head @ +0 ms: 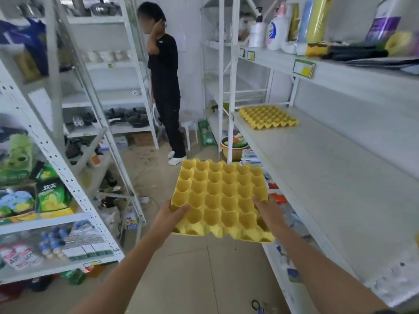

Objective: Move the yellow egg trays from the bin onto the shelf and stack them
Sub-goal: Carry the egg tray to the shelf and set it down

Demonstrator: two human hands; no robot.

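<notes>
I hold one yellow egg tray (pixel 218 196) level in the aisle, cups up, in front of me. My left hand (pixel 169 217) grips its near left edge with the thumb over the rim. My right hand (pixel 268 211) grips its near right edge. A second yellow egg tray (pixel 268 116) lies flat at the far end of the white shelf (pixel 328 177) on my right. The held tray is left of the shelf's front edge and below the shelf board's height. The bin is not in view.
A person in black stands at the aisle's far end by a white stool (pixel 189 125) and a green basket (pixel 206 133). Racks with snack bags (pixel 51 193) line the left. Bottles (pixel 276 30) stand on the upper right shelf. Scissors (pixel 257 305) lie on the floor.
</notes>
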